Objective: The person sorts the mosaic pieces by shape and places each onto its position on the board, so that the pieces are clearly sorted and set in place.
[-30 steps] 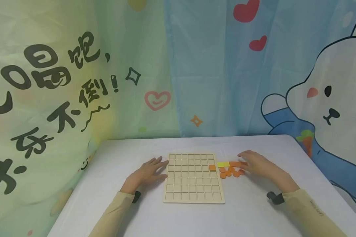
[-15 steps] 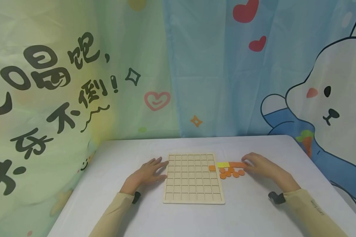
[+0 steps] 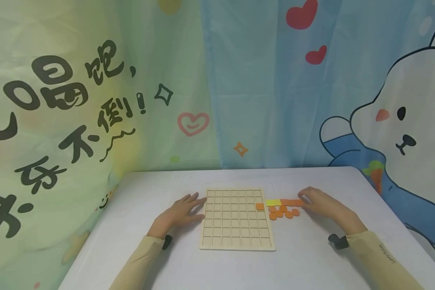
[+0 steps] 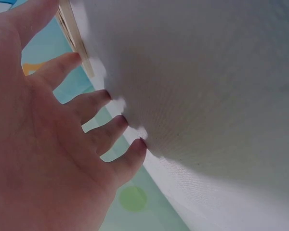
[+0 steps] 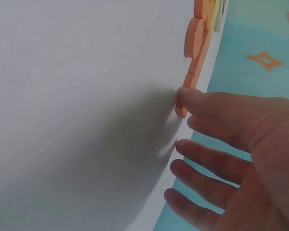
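A pale wooden grid board (image 3: 235, 220) lies flat, one orange square (image 3: 259, 206) in a cell by its right side. My left hand (image 3: 179, 211) has its fingers spread, thumb and index at the board's left edge; the left wrist view shows the palm (image 4: 53, 130) beside the board's edge (image 4: 73, 31). Right of the board, yellow pieces (image 3: 273, 202) continue into an orange row (image 3: 290, 202). With its thumb my right hand (image 3: 320, 205) touches the row's far end; in the right wrist view the other fingers of that hand (image 5: 260, 139) are loosely bent behind.
Several orange discs (image 3: 280, 214) lie just in front of the row, and one disc (image 5: 194, 37) shows near the thumb in the right wrist view. The white table (image 3: 239, 270) ends at a printed curtain (image 3: 246, 80).
My right hand has shifted slightly right along the orange row, and its index finger has come down a little. The left hand stays at the board's edge.
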`<state>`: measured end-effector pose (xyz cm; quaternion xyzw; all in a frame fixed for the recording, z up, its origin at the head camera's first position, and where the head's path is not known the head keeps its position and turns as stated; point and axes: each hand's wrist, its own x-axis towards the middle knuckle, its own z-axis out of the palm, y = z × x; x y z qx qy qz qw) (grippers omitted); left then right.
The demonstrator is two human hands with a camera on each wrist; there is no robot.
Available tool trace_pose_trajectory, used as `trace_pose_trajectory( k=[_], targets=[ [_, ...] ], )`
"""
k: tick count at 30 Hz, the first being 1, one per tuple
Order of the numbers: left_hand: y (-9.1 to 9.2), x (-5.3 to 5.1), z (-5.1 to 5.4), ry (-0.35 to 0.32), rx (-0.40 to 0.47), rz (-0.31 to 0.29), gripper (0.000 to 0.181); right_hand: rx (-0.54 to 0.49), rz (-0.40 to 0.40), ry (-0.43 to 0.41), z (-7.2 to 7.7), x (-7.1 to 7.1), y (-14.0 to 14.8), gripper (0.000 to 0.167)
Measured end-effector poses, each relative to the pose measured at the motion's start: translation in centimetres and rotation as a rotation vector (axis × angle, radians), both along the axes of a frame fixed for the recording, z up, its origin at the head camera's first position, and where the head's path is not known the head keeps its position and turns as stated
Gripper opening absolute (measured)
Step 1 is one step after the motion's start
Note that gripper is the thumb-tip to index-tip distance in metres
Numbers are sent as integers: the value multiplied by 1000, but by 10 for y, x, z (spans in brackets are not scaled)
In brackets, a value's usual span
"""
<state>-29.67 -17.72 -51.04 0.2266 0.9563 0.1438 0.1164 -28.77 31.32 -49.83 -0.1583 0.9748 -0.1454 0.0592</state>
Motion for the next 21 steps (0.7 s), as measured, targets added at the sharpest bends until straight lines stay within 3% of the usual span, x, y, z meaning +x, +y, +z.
trace_pose_trajectory(
  k=[21],
  targets=[
    [0, -1, 0, 2, -1, -3, 64, -18, 15, 8, 3, -2, 3, 20]
  ],
)
